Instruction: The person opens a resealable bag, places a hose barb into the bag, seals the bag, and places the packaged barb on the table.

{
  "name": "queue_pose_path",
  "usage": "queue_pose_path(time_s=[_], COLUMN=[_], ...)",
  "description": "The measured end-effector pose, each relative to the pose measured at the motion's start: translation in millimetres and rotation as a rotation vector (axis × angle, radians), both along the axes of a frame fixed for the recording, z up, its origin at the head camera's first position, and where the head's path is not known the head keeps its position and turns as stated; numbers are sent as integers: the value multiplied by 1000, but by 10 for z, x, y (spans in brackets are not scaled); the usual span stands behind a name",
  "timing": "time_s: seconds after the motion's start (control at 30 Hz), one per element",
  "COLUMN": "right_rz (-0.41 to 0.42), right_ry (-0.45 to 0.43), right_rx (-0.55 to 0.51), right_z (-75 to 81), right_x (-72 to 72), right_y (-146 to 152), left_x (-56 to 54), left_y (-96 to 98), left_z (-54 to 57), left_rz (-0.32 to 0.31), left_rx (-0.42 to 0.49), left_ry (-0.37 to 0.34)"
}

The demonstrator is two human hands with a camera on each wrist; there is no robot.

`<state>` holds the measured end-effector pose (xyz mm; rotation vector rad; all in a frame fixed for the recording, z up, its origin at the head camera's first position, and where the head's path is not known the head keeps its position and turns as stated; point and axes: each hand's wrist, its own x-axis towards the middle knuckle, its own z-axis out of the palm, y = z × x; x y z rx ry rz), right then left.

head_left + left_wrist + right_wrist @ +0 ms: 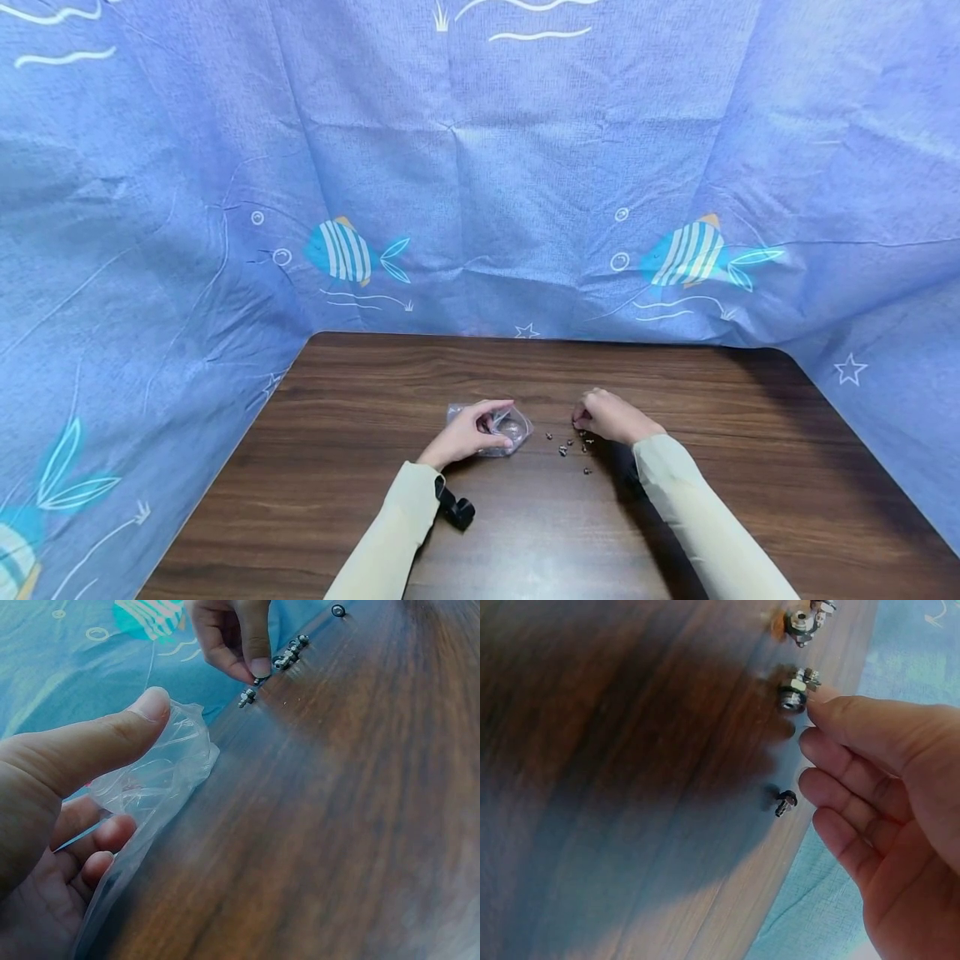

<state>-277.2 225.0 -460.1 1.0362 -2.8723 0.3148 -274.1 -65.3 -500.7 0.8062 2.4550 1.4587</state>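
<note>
Wood-grain tabletop (360,517), fish-print cloth (517,183) behind | left hand (462,434): I hold the clear plastic bag (516,428), left of the scattered metal fittings (563,451) | right hand (613,416): I pinch one small fitting (259,680) | best fingertip-light, one piece per pick.

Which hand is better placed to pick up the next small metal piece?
Probably the right hand: its fingertips are down at the small metal pieces, while the left hand holds the clear plastic bag.
</note>
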Motion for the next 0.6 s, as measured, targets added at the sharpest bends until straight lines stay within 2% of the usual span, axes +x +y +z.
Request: queue_pose_path(time_s=[0.37,0.6], right_rz=[38,36], right_ry=[42,52], right_rx=[-17,-68], right_z=[32,95], right_x=[-26,-21], right_y=[3,-56], left_x=[-15,-14], left_y=[-16,-22], left_z=[-15,-24], left_rz=[-2,-6], left_rx=[-25,-18], left_ry=[27,31])
